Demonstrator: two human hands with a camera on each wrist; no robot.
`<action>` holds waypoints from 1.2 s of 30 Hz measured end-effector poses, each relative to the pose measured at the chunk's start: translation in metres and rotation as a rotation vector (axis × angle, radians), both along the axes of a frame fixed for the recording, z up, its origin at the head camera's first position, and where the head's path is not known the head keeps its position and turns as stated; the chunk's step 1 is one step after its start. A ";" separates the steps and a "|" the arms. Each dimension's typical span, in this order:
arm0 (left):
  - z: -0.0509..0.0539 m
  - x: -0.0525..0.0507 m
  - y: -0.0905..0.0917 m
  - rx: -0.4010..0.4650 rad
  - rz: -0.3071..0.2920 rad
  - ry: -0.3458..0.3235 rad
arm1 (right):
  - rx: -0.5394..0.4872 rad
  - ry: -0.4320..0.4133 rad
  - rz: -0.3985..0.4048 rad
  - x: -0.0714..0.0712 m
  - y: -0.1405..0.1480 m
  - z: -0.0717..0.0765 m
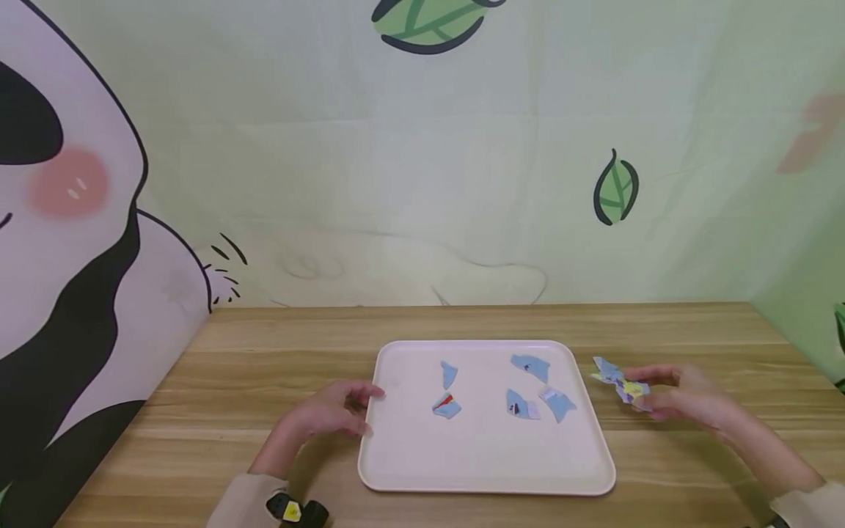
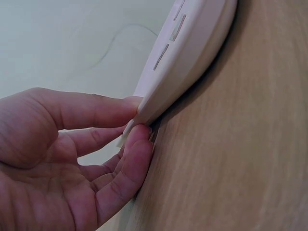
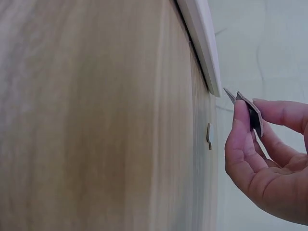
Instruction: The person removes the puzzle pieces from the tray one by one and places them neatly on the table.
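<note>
Five blue-printed puzzle pieces [image 1: 522, 404] lay on the white tray [image 1: 488, 462] between the hands, two toward its left, three toward its right. The left hand [image 1: 337, 407] pinched the tray's left rim, thumb against fingers; the right hand [image 1: 686, 396] gripped a yellow-and-purple puzzle piece [image 1: 636, 389] between thumb and fingers, beside the tray's right edge, with another piece [image 3: 210, 136] on the tabletop near it. Beneath ran a wood-grain tabletop [image 1: 297, 330]; behind, a cartoon panda [image 1: 158, 293] filled the left of the pale green backdrop [image 1: 462, 147], a green leaf [image 1: 616, 189] farther right. The left forearm slanted inward from a beige sleeve [image 1: 244, 506]; the right reached in from the lower right.
</note>
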State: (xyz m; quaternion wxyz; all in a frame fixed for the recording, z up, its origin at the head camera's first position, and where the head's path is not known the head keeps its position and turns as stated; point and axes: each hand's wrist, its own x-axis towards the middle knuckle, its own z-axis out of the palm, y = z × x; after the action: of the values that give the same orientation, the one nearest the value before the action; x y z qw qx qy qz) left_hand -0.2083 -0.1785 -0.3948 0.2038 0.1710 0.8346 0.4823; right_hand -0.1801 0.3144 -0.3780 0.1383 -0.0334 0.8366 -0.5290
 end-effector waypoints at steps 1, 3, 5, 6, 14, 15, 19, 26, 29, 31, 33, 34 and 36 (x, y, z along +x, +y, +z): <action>0.000 0.000 0.000 0.004 0.000 0.000 | 0.011 0.003 0.001 0.000 0.000 0.000; 0.001 0.001 0.000 0.010 -0.002 0.001 | 0.032 0.010 0.008 0.001 -0.001 -0.001; 0.002 0.002 0.001 0.014 -0.005 0.002 | 0.047 0.016 0.010 0.001 -0.002 -0.001; 0.002 0.002 0.001 0.014 -0.005 0.001 | 0.058 0.022 0.016 0.001 -0.002 -0.002; 0.000 0.000 0.000 0.003 0.013 -0.012 | 0.139 0.110 0.067 0.000 -0.005 -0.007; 0.000 0.000 0.000 0.000 0.015 -0.012 | 0.144 0.112 0.065 0.000 -0.005 -0.008; 0.000 0.000 0.000 -0.011 0.010 0.000 | 0.186 0.140 0.070 0.000 -0.005 -0.010; 0.001 0.001 0.000 -0.004 0.014 -0.011 | 0.308 0.214 0.088 0.000 -0.005 -0.011; 0.001 0.001 0.000 -0.007 0.020 -0.014 | 0.301 0.213 0.105 0.000 -0.005 -0.010; 0.000 0.001 0.000 -0.004 0.021 -0.015 | 0.298 0.219 0.125 0.000 -0.004 -0.009; 0.000 0.001 0.000 -0.002 0.022 -0.015 | 0.294 0.221 0.135 0.000 -0.003 -0.009; 0.000 0.001 0.000 -0.001 0.022 -0.015 | 0.292 0.220 0.139 -0.001 -0.002 -0.009; 0.000 0.001 0.000 0.000 0.022 -0.014 | 0.298 0.223 0.139 -0.001 -0.001 -0.009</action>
State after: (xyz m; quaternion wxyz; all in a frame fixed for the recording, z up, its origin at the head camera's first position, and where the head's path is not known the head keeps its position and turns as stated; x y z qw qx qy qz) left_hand -0.2078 -0.1784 -0.3951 0.2043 0.1583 0.8351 0.4855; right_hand -0.1811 0.3131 -0.3871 0.0843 -0.1285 0.9116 -0.3813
